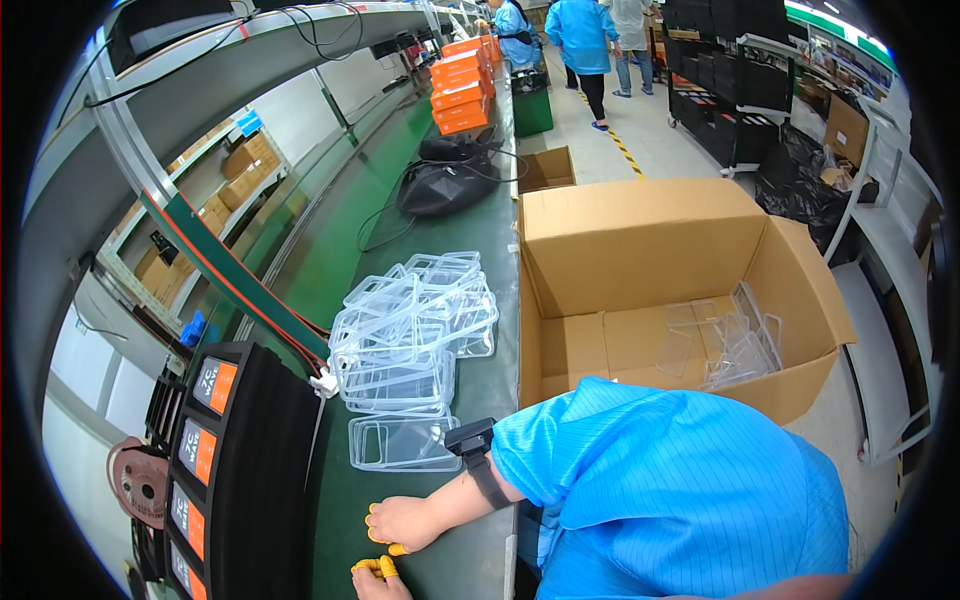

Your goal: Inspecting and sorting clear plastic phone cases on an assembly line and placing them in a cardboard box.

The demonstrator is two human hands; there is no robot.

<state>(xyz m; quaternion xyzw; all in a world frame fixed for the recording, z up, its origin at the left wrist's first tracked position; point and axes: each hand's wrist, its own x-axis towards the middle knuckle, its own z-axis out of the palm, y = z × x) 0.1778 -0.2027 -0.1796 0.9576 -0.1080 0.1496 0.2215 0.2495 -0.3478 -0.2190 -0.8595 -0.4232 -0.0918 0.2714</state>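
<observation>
My right hand (405,522) rests low over the green bench top (440,565), its fingers curled, with yellow covers on the fingertips. Just below it, at the lower edge, my left hand (380,580) shows only in part, its yellow-covered fingers bent close together. Whether anything small is in either hand cannot be seen. A black strapped device (472,440) sits on my right forearm. Beyond that hand lies one clear plastic rectangular case (400,443) with rounded corners. An overlapping pile of similar clear cases (415,310) lies farther along the bench.
A large open carton (640,215) stands beside the bench, with several clear pieces (740,350) inside. Black holders with orange-and-grey labels (205,450) line the left. Farther off are a black bag (450,185), orange boxes (460,90), a black rack (730,100) and people in blue coats (582,40).
</observation>
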